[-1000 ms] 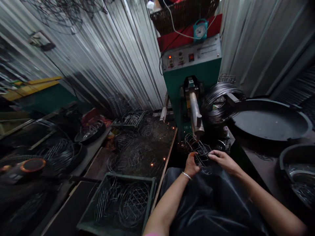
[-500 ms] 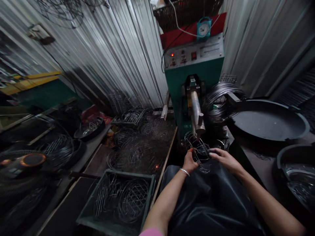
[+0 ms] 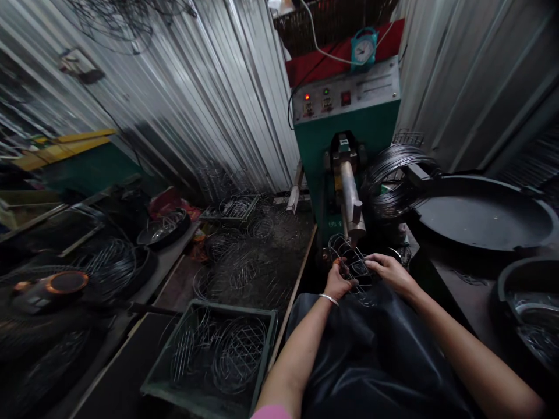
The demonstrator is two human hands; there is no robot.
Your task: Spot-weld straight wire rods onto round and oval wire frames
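Rounded, open cage of thin silvery-grey wire (image 3: pixel 352 260), tilted just below the downturned tip of a cylindrical grey metal arm (image 3: pixel 349 189).

Steadying it from both sides seems best, fingers clear of the tip and the crossing wires square beneath it; whether tip and wire touch, I cannot tell. The left hand (image 3: pixel 338 283) pinches its left side, the right hand (image 3: pixel 390 270) its right side. Curved hoops meet crosswise wires, joints too small to judge. Behind stands a boxy green metal machine (image 3: pixel 314 134); leftward, past the wooden right edge, lies a dark worktop (image 3: pixel 279 279) strewn with wire pieces.
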